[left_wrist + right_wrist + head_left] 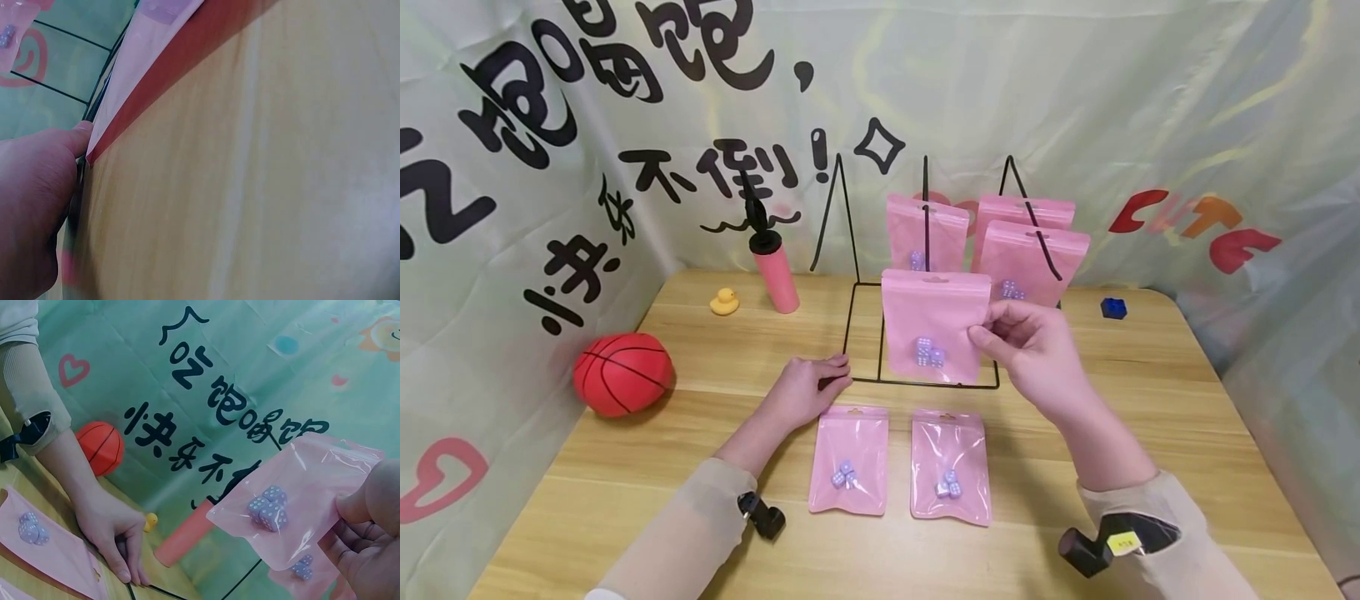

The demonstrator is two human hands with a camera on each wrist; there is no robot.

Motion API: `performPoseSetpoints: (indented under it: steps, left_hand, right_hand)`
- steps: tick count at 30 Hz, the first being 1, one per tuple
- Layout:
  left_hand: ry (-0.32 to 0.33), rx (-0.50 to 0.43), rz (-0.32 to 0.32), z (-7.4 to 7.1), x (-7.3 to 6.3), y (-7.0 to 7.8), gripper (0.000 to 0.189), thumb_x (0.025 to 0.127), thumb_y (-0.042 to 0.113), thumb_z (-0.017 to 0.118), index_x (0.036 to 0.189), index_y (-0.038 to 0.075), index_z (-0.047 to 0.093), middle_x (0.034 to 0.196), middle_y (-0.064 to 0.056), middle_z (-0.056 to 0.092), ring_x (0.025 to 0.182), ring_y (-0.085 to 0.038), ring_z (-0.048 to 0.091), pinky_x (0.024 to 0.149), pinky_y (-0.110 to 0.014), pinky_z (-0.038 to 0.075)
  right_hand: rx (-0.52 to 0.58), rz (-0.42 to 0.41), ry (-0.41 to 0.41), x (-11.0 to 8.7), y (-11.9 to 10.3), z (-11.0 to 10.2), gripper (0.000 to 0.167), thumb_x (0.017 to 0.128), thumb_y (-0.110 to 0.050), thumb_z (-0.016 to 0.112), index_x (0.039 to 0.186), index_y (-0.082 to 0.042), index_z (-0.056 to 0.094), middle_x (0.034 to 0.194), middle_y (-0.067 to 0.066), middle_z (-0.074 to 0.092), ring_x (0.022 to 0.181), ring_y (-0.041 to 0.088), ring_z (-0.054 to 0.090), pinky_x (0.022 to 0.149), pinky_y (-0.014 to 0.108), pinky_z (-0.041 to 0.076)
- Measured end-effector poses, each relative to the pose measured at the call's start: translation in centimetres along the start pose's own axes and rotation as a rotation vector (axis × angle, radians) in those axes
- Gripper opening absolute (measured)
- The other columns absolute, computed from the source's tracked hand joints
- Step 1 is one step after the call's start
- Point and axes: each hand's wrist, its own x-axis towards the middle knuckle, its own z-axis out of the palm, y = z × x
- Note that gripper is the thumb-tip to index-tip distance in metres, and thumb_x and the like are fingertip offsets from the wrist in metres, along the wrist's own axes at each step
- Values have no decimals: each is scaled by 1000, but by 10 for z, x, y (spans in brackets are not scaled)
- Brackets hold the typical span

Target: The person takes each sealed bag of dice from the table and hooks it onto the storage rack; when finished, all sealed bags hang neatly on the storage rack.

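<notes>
My right hand (1037, 354) pinches the right edge of a pink zip bag (910, 308) with several lilac dice (925, 352) inside. The bag hangs upright, its top hole close under the tip of the middle prong of a black wire rack (917, 383). Down at the rack's front left corner, my left hand (801, 390) holds the base wire between thumb and fingers. Another pink bag (943, 233) hangs on that middle prong, and two hang on the right prong, the front bag (1037, 254) overlapping the other; the left prong (825, 217) carries none.
Two more dice bags, a left bag (850, 442) and a right bag (947, 442), lie flat before the rack. A red ball (623, 375), yellow duck (725, 302) and pink pump (777, 279) stand left; a blue block (1114, 308) sits right. Cloth walls (1150, 125) enclose the table.
</notes>
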Motion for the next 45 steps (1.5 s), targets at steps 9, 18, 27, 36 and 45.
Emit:
performPoseSetpoints:
  steps: [9,18,27,36,45]
  left_hand:
    - [9,6,4,-2,-1,0,29,101,25,77,123,6,78,135,-9,68,127,-25,65,110,-42,49]
    - [-12,8,-7,-2,0,1,29,102,25,75,124,7,78,136,-8,68,129,-25,64,112,-42,48]
    - [-16,9,-18,-2,0,3,29,102,25,76,124,6,78,137,-8,68,129,-25,64,112,-42,47]
    - [-7,6,-9,-1,-1,1,29,101,26,76,124,7,79,136,-8,68,128,-23,64,112,-41,48]
    - [-6,8,-14,0,0,0,29,101,26,76,124,7,78,136,-7,68,128,-23,64,111,-41,48]
  right_hand:
    - [30,28,3,10,8,7,17,97,6,72,90,-10,74,86,12,72,75,16,64,65,21,56]
    - [24,43,58,21,13,10,10,100,-2,72,99,8,71,87,10,69,77,16,62,67,21,55]
    - [5,55,97,36,16,14,16,101,-3,72,105,12,71,93,16,71,80,21,63,69,21,56]
    - [30,54,127,48,20,17,16,100,0,71,107,14,71,94,15,73,81,17,66,70,20,57]
    - [44,71,155,55,20,17,17,101,-1,72,108,14,71,92,11,73,82,15,66,72,20,58]
